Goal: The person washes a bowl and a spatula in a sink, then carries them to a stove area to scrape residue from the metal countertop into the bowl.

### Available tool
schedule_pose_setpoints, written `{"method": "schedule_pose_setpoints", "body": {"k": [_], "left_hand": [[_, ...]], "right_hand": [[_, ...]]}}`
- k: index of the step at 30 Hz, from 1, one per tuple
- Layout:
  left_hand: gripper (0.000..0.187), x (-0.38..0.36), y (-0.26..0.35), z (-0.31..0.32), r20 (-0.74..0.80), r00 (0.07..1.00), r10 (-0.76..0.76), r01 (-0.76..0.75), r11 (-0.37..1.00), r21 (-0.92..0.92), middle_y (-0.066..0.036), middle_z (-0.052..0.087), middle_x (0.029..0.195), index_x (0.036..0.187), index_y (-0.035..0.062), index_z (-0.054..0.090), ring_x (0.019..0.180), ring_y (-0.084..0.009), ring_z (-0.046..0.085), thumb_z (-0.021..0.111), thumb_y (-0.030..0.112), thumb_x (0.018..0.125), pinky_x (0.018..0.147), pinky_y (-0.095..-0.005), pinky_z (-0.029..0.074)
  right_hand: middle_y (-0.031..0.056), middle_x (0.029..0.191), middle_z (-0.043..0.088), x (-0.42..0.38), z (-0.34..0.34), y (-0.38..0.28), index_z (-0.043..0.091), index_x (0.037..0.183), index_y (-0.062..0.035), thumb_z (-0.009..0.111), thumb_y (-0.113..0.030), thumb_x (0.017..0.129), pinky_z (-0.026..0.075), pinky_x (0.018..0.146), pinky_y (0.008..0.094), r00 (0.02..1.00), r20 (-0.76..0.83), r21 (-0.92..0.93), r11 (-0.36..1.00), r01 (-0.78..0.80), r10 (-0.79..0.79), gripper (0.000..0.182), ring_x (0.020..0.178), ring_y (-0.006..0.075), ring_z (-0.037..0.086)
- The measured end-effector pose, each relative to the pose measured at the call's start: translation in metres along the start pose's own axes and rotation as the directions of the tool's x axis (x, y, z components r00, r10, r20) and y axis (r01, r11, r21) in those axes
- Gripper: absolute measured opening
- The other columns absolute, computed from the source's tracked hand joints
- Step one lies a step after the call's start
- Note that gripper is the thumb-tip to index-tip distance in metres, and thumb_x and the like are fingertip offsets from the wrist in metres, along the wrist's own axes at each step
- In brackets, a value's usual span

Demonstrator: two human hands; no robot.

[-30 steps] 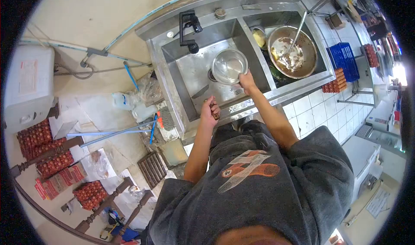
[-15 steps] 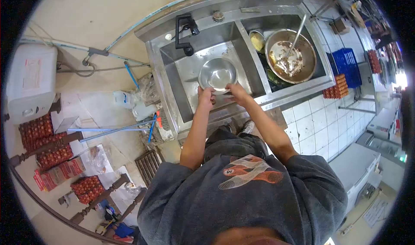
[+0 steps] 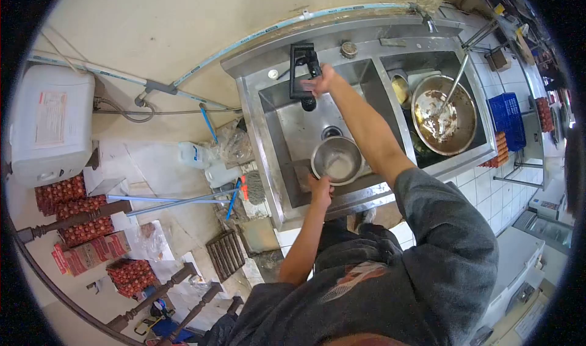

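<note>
The right hand [image 3: 322, 82] now leaves the bowl [image 3: 337, 163] for the black tap [image 3: 312, 64], fingers extended, contact unclear, so the left hand [image 3: 321, 191] alone grips its rim over the sink [image 3: 299, 126].

Nearer you than the tap [image 3: 311, 65], your bowl [image 3: 337, 161] is over the left sink [image 3: 305, 117]; another bowl [image 3: 459, 137] is in the right sink [image 3: 421, 59].

Loose charcoal-grey fabric T-shirt [image 3: 397, 303] here, wide short right sleeve [image 3: 441, 208], and there's the orange-and-white curved-line print [image 3: 357, 279], creased across the front! Dark trousers [image 3: 333, 233] below, left hand [image 3: 321, 190] and right hand [image 3: 322, 81] bare!
</note>
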State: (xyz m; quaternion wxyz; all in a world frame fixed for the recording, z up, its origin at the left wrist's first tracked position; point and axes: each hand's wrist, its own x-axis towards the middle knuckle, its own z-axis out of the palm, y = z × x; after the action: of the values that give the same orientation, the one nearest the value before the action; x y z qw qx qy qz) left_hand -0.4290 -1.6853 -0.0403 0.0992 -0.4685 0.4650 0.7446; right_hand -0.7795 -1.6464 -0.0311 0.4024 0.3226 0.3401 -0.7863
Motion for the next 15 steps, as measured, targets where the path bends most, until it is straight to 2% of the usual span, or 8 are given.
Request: {"method": "schedule_pose_setpoints", "body": {"k": [5,8,9,10,12,13,14,15], "left_hand": [[0.049,0.002,-0.01,-0.003,0.024,0.999,-0.03,0.031,0.999,-0.009,-0.008,0.047,0.08,0.114,0.0097,0.031,0.049,-0.0136,0.043,0.053,0.0,0.07,0.036,-0.0267,0.03],[0.061,0.003,-0.022,-0.003,0.087,0.996,-0.038,0.04,0.999,-0.029,-0.008,0.049,0.085,0.125,0.0112,0.027,0.062,-0.0145,0.048,0.056,0.003,0.072,0.045,-0.0262,0.037],[0.067,0.013,-0.037,-0.009,0.184,0.983,0.012,-0.005,0.999,-0.039,-0.007,0.05,0.088,0.13,0.0118,0.024,0.068,-0.015,0.05,0.057,0.003,0.072,0.049,-0.0263,0.04],[0.072,0.027,-0.056,-0.003,0.182,0.983,0.034,-0.006,0.988,-0.154,-0.007,0.052,0.095,0.133,0.0128,0.023,0.073,-0.0157,0.052,0.059,0.004,0.072,0.052,-0.0282,0.042],[0.058,0.017,-0.043,0.003,0.26,0.964,-0.051,0.045,0.999,0.029,-0.007,0.054,0.101,0.124,0.012,0.036,0.073,-0.0161,0.055,0.059,0.003,0.072,0.049,-0.0256,0.044],[0.052,0.023,-0.05,0.004,0.233,0.97,-0.074,0.083,0.996,-0.031,-0.006,0.056,0.096,0.12,0.011,0.041,0.069,-0.0159,0.056,0.056,0.001,0.071,0.046,-0.0237,0.043],[0.05,-0.01,-0.027,0.027,0.131,0.987,-0.095,0.093,0.995,0.021,-0.005,0.055,0.092,0.117,0.0105,0.042,0.061,-0.0156,0.053,0.054,0.0,0.07,0.043,-0.0247,0.04],[0.048,0.008,-0.031,0.022,0.21,0.957,-0.202,0.183,0.977,0.105,-0.006,0.053,0.085,0.115,0.0093,0.042,0.056,-0.0142,0.047,0.052,-0.001,0.069,0.04,-0.0252,0.035]], "right_hand": [[0.0214,0.126,0.05,0.007,0.016,-0.036,0.019,0.138,-0.0003,0.026,-0.058,0.089,0.033,0.086,0.0472,0.978,0.203,0.154,0.985,-0.077,0.045,0.076,0.115,0.033,0.044],[0.0229,0.121,0.052,-0.032,0.002,-0.021,0.031,0.133,-0.0016,0.034,-0.046,0.092,0.041,0.086,0.0455,0.962,0.037,-0.132,0.953,0.274,-0.271,0.06,0.108,0.0306,0.052],[0.0184,0.114,0.056,-0.002,-0.04,-0.025,0.045,0.12,-0.0023,0.037,-0.032,0.095,0.048,0.084,0.0395,0.942,0.219,0.037,0.967,0.251,-0.253,0.04,0.099,0.0268,0.058],[0.0127,0.104,0.061,-0.068,-0.054,-0.011,0.053,0.108,-0.003,0.036,-0.025,0.095,0.05,0.077,0.0341,0.867,0.271,0.031,0.904,0.427,-0.419,0.031,0.091,0.0219,0.059],[0.0013,0.083,0.06,-0.192,-0.093,0.001,0.056,0.098,-0.0056,0.041,-0.019,0.093,0.049,0.071,0.0295,0.77,0.321,-0.169,0.767,0.619,-0.551,0.021,0.077,0.0139,0.057],[-0.0009,0.078,0.056,-0.257,-0.129,0.012,0.056,0.096,-0.0054,0.045,-0.02,0.093,0.047,0.066,0.028,0.706,0.455,-0.086,0.763,0.641,-0.542,0.018,0.069,0.011,0.052],[-0.0009,0.074,0.053,-0.331,-0.16,0.028,0.055,0.094,-0.0049,0.05,-0.022,0.092,0.044,0.063,0.0286,0.744,0.347,-0.114,0.762,0.638,-0.571,0.018,0.067,0.0097,0.049],[-0.0001,0.074,0.052,-0.41,-0.201,0.04,0.055,0.101,-0.0031,0.053,-0.022,0.091,0.044,0.067,0.0279,0.704,0.411,-0.174,0.709,0.684,-0.579,0.022,0.07,0.0094,0.049]]}}
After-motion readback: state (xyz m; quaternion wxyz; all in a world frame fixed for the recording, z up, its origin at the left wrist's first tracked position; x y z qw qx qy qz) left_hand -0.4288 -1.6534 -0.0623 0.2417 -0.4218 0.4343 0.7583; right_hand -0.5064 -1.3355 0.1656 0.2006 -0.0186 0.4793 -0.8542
